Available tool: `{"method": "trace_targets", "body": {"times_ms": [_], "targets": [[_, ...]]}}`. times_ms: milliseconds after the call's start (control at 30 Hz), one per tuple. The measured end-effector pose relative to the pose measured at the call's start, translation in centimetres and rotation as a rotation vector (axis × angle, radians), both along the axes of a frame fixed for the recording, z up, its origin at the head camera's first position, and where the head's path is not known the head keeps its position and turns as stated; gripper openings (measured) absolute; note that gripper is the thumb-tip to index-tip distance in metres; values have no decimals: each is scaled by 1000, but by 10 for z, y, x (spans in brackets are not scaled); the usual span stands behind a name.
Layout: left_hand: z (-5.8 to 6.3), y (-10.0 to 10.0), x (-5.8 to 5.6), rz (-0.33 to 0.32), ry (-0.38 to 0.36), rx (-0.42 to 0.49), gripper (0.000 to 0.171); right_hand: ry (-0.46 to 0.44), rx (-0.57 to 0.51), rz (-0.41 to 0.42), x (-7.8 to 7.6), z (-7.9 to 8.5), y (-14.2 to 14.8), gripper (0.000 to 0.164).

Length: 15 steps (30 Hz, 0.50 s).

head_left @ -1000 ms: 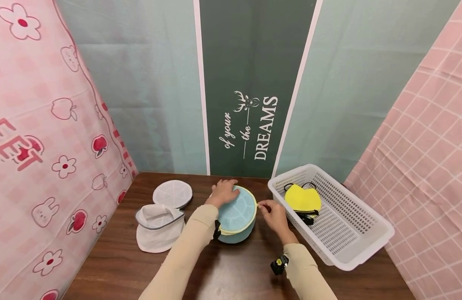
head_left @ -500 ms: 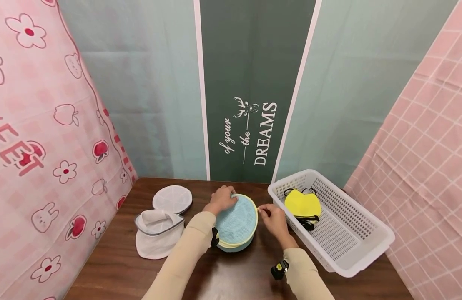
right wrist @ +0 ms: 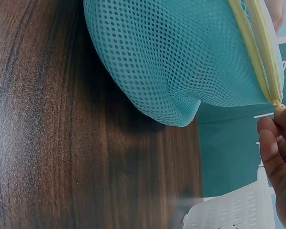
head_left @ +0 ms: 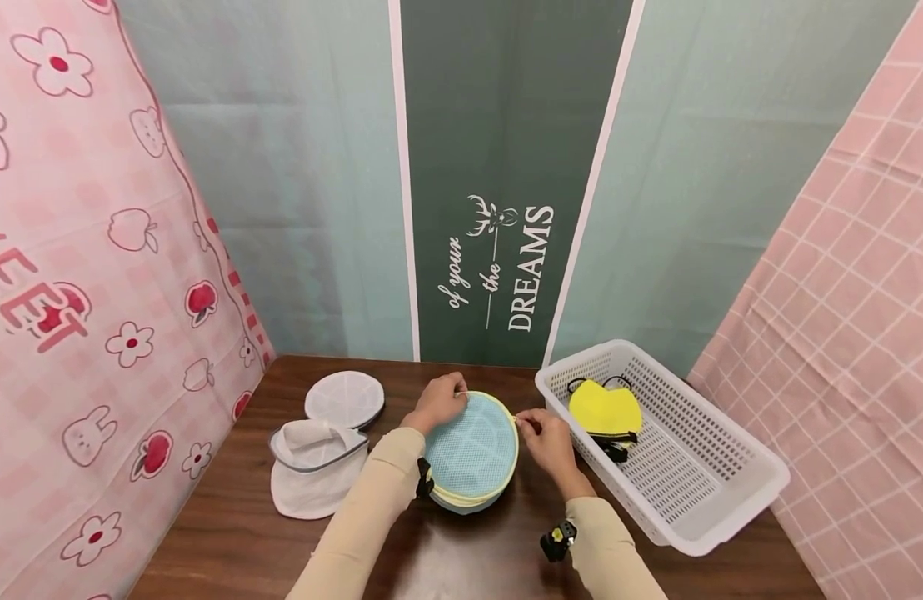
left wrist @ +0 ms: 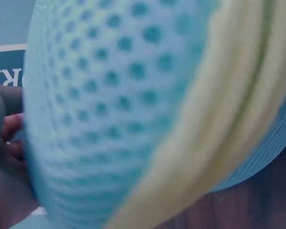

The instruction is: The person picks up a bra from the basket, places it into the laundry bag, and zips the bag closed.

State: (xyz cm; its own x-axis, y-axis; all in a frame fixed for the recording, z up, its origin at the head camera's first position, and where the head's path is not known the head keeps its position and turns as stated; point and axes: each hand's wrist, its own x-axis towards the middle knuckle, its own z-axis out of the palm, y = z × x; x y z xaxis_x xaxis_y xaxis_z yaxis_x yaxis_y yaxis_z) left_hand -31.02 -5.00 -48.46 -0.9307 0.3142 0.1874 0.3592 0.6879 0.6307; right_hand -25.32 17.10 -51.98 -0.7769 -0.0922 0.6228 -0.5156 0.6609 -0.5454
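Observation:
A round light-blue mesh laundry bag (head_left: 472, 450) with a yellow zipper rim stands on the table between the hands, its top leaning toward me. The left hand (head_left: 439, 403) pinches its far rim. The bag hides some of those fingers in the left wrist view. On the bag's right side, the right hand (head_left: 547, 440) holds the small zipper pull (right wrist: 278, 109) between thumb and fingertip. In the right wrist view the pull sits at the end of the yellow zipper (right wrist: 260, 52), and the mesh side sags into a fold below it.
At the left, a white cloth bag (head_left: 315, 487) with a grey rim gapes at the top, with a round white mesh piece (head_left: 345, 398) behind it. To the right stands a white perforated basket (head_left: 720, 533) holding a yellow cup-shaped item (head_left: 606, 405) with black straps. Fabric curtains enclose the table.
The left hand has drawn back from the bag's top to its far rim. The bag's top tips more toward me. The right hand stays at the zipper pull. The head view has tilted slightly up.

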Motion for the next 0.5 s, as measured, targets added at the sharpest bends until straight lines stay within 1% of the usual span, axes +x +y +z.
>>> {"method": "trace_targets", "body": {"times_ms": [100,233,400,500], "targets": [[-6,-1,-1,7,29,77,7,11,-6,2,1,1,-1,8],[-10,-4,0,16,44,133,6,20,-6,5,1,1,-3,8],[-9,-6,3,35,23,192,6,14,-3,-8,1,1,-5,8],[-9,-8,5,65,5,224,7,0,-3,-9,3,1,-6,7]]}}
